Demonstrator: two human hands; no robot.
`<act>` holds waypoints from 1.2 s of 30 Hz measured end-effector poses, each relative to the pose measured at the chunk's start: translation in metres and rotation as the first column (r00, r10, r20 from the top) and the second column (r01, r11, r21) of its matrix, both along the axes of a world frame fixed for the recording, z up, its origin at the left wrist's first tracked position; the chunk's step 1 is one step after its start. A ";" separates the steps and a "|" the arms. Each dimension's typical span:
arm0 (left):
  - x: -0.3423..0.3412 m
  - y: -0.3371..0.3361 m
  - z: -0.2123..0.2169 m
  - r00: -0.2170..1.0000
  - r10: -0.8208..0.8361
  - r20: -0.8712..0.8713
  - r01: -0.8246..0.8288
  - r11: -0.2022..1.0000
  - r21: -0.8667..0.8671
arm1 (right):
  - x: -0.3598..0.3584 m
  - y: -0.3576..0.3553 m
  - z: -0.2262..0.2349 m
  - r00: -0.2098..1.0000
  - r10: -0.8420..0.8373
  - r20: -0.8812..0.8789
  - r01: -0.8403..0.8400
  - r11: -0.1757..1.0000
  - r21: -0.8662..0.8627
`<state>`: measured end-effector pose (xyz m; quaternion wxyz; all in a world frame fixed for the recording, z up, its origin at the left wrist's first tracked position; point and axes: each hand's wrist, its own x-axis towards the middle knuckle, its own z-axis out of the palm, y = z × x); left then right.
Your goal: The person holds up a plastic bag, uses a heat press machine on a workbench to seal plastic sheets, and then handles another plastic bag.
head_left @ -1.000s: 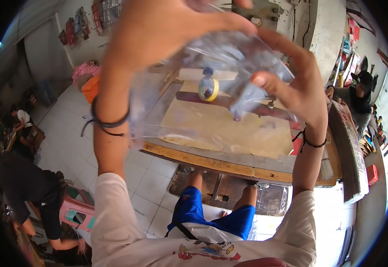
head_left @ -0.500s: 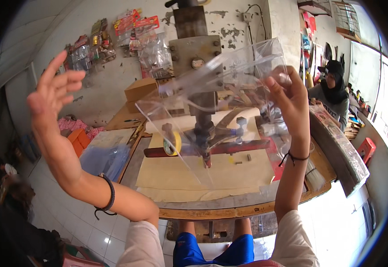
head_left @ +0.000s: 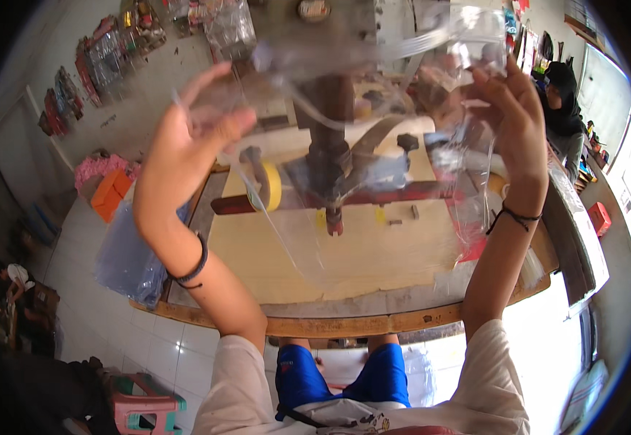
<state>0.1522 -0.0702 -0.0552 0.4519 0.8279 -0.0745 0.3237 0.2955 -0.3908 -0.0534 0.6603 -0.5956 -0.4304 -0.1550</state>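
Observation:
A large clear plastic sheet or pouch, blurred by motion, hangs in front of the press over the table. My right hand grips its right side, with the fingers bent around the bunched plastic. At its left edge is my left hand, thumb and fingers apart; I cannot make out a firm grip. Behind the plastic stands the dark metal press, its red-tipped lower end above a tan sheet on the table. A yellow tape roll hangs on the press's left side.
Small metal pieces lie on the tan sheet. Clear bluish plastic sheets are stacked at the table's left, near an orange box. A long wrapped stack stands at the right, with another person beyond. A stool is behind at lower left.
My left hand has come rightward to the plastic's left edge. The right hand has shifted right with the plastic. The view has tilted downward.

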 end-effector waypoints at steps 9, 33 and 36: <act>0.042 0.000 -0.004 0.977 -0.202 0.075 0.194 0.976 0.101 | 0.065 -0.044 -0.023 0.964 -0.237 -0.118 0.245 0.968 0.061; 0.001 -0.002 0.001 0.883 -0.240 -0.404 0.311 0.943 0.119 | 0.048 -0.042 -0.013 1.000 -0.009 -0.001 0.006 0.730 -0.684; 0.010 -0.009 0.008 0.742 -0.131 -0.658 0.325 0.928 0.182 | 0.045 -0.035 -0.010 1.000 -0.021 -0.008 0.002 0.449 -0.894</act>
